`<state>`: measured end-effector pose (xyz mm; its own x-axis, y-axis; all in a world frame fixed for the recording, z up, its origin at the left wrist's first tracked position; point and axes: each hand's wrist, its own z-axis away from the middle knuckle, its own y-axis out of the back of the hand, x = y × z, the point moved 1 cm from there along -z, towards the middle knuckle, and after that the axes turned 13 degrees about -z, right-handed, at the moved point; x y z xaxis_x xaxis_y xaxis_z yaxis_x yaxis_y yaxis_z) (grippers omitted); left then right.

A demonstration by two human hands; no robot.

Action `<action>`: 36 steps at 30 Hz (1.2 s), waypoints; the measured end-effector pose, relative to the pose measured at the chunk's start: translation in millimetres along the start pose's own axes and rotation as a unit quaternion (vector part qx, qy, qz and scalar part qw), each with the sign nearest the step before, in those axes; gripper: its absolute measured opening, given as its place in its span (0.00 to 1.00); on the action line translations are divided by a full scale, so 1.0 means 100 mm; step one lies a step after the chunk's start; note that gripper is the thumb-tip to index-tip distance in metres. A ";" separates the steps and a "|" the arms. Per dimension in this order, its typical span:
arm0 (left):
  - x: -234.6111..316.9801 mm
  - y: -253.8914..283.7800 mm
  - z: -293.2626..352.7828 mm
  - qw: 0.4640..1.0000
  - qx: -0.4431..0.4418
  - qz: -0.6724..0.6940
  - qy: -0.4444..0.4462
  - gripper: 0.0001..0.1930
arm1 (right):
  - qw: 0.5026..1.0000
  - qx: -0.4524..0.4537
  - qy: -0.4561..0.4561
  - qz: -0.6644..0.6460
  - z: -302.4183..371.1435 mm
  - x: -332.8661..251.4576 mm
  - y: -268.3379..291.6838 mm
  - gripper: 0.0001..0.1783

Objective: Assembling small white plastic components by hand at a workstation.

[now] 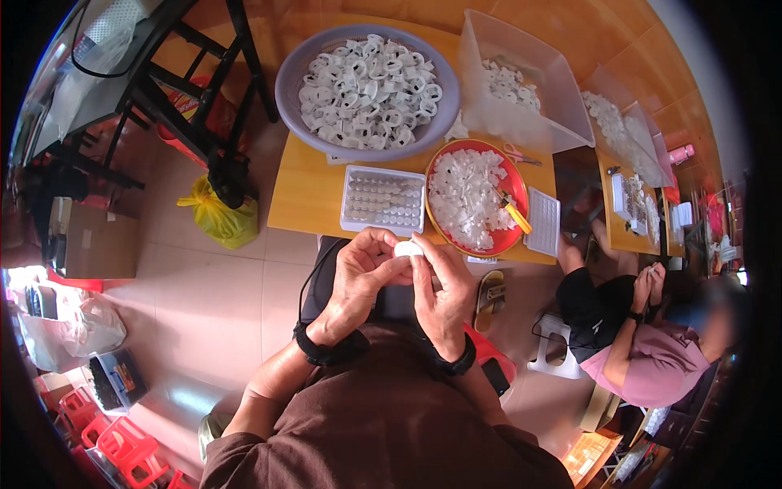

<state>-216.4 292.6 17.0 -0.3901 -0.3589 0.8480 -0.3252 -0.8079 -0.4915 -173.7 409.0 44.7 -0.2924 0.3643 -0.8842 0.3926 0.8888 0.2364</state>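
Between the fingertips of both hands is a small white round plastic part [408, 248], held just in front of the table edge. My left hand [366, 265] pinches it from the left, and my right hand [442, 285] grips its other side; the fingers cover much of it. Just beyond my hands stands a white tray [348, 222] with rows of small round pieces. Next to it, a red round tray with a yellow rim [516, 181] holds a heap of translucent white plastic parts [464, 191]. A yellow-handled tool [516, 215] lies across that tray's right side.
A grey-purple basin [287, 94] full of white ring-shaped parts and a clear bin [562, 110] stand at the back of the wooden table [305, 196]. Pink-handled scissors [521, 155] lie near the bin. To the right, a person in a pink shirt [652, 359] sits working. A yellow bag [224, 216] rests on the floor.
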 end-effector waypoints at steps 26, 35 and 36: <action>-0.06 0.00 0.05 0.990 0.031 -0.120 -0.066 0.09 | 0.999 -0.017 -0.010 0.039 0.04 0.01 0.03 0.13; -0.05 0.05 0.01 0.947 0.060 -0.290 -0.126 0.13 | 0.995 -0.012 0.063 0.071 0.05 0.05 -0.03 0.16; -0.03 0.04 0.01 0.947 0.060 -0.291 -0.126 0.13 | 0.994 -0.012 0.069 0.079 0.05 0.05 -0.03 0.16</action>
<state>-215.1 290.0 12.8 0.0468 0.0748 0.9961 -0.3149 -0.9452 0.0858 -172.0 406.6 37.7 -0.3462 0.5338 -0.7715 0.4228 0.8229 0.3796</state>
